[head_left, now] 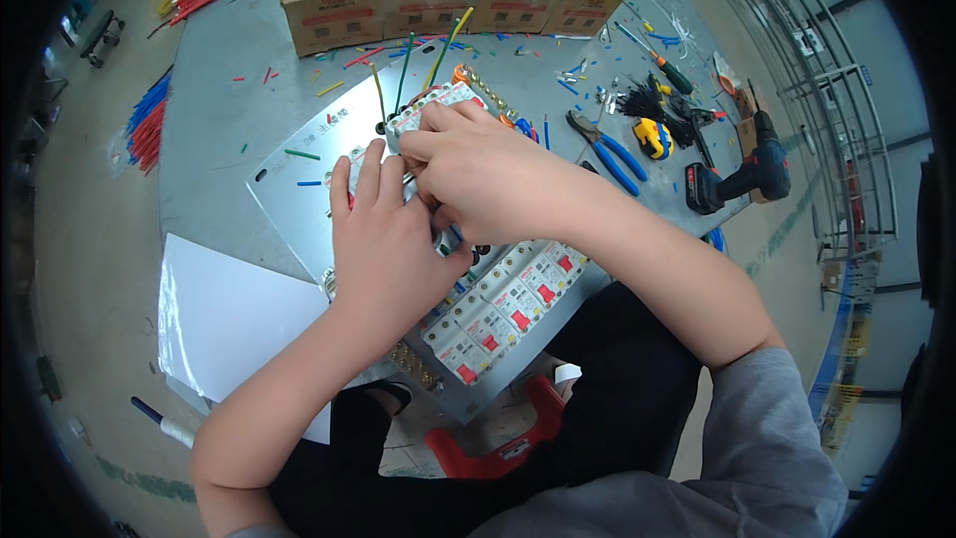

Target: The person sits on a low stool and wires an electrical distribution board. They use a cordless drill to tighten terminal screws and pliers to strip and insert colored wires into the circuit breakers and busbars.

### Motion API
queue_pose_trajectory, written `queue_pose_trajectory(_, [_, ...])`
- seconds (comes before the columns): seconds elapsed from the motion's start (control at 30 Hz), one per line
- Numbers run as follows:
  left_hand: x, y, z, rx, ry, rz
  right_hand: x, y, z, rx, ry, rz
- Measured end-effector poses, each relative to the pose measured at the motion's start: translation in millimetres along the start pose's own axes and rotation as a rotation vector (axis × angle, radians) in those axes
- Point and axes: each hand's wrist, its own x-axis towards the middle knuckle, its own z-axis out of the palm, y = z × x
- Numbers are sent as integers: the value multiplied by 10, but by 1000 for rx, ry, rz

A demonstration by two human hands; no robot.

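A metal mounting plate (289,201) lies tilted across the table's near edge, carrying two rows of white circuit breakers. The lower row of breakers (506,314) has red switches. My left hand (388,244) rests over the upper row, its fingers stretched and slightly apart, thumb bent toward the middle. Against it, my right hand (483,174) is closed, with fingers curled down over the upper breakers (450,95); whatever they pinch is hidden. Beyond the fingers, a yellow-green wire (446,48) and a dark green wire (404,72) stand up from the breakers.
Cardboard bins (428,15) of blue, red, green and yellow caps stand at the back. Blue-handled pliers (609,151), a yellow tape measure (653,138), a screwdriver (665,68) and a cordless drill (742,174) lie right. A white sheet (229,314) covers the near left.
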Motion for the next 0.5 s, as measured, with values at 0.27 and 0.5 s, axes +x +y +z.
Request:
queue_pose_trajectory(0.27, [-54, -28, 79, -59, 34, -13, -280, -92, -35, -38, 227, -133])
queue_pose_trajectory(0.5, [-45, 44, 12, 25, -34, -14, -937, -371, 163, -144, 333, -26])
